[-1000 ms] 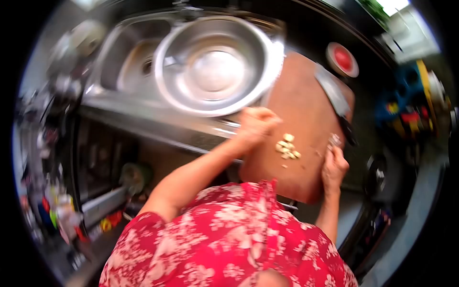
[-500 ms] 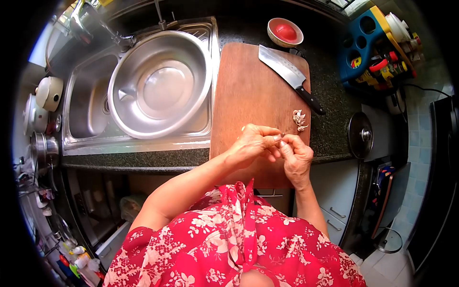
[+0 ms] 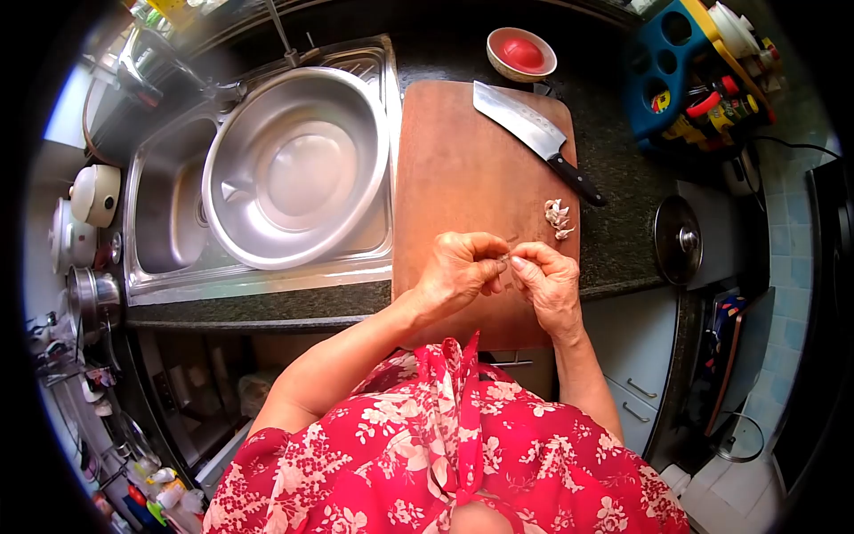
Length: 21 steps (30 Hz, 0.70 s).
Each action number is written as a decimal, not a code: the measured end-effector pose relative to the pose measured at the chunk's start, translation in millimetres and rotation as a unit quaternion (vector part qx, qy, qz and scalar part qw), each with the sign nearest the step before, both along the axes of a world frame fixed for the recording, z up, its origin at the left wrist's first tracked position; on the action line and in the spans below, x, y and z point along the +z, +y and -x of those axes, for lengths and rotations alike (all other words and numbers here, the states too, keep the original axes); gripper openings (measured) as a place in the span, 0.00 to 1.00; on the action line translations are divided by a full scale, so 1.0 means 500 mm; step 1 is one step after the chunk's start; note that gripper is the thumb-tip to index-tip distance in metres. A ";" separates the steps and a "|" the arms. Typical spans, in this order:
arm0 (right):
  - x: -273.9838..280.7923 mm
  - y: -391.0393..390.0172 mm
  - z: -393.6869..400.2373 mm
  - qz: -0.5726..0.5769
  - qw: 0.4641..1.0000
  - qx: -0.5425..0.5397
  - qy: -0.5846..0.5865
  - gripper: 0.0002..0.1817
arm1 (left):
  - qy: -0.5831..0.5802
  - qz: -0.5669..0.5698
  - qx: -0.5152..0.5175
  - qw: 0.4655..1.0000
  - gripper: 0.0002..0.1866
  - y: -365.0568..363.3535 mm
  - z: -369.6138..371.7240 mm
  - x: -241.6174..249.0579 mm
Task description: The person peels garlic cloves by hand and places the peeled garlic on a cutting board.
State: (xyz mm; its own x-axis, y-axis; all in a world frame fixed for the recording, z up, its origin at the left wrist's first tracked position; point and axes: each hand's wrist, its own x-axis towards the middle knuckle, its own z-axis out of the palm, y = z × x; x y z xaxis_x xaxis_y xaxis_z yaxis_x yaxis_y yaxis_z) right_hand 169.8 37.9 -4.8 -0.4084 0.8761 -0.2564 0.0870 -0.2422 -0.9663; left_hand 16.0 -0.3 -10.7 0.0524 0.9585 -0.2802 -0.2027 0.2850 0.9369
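Observation:
My left hand [image 3: 458, 270] and my right hand [image 3: 547, 276] meet over the near part of a wooden cutting board [image 3: 480, 169]. Thumb and fingers of both are pinched around a small garlic clove [image 3: 506, 258], mostly covered by the fingertips. Just beyond my right hand, a little heap of garlic cloves [image 3: 557, 219] with papery skin lies at the board's right edge. A cleaver [image 3: 525, 123] with a black handle rests across the far right of the board, its handle sticking out past the edge. Neither hand touches it.
A large steel basin [image 3: 307, 169] sits over the sink [image 3: 173, 209] on the left. Behind the board stands a bowl [image 3: 522, 55] with something red inside. To the right are a glass lid [image 3: 678, 240] and a blue rack [image 3: 663, 71] with bottles.
Both hands stay pinched together, with the fingers slightly shifted around the clove. A pale bit seen beside my left hand is no longer visible. The whole view has tilted a little.

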 end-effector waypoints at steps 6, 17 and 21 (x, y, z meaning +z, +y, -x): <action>0.019 0.003 0.024 0.028 0.994 0.085 -0.059 0.05 | 0.210 -0.140 0.015 0.967 0.03 -0.010 0.014 -0.003; -0.076 0.068 0.028 0.133 0.977 0.113 0.123 0.04 | 0.237 -0.267 0.089 0.930 0.03 0.024 0.036 -0.004; -0.046 0.006 0.098 0.109 0.982 0.079 0.133 0.06 | 0.182 -0.255 0.094 0.945 0.03 -0.061 0.095 0.067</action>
State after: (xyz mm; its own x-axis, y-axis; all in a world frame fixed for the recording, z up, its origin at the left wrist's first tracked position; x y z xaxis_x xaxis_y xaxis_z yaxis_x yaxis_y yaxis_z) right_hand 120.9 41.0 -28.0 -0.6131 0.7323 -0.2965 -0.1076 -0.4492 -0.8869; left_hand -31.4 -30.8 23.0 -0.1434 0.9566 0.2537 0.1582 -0.2309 0.9600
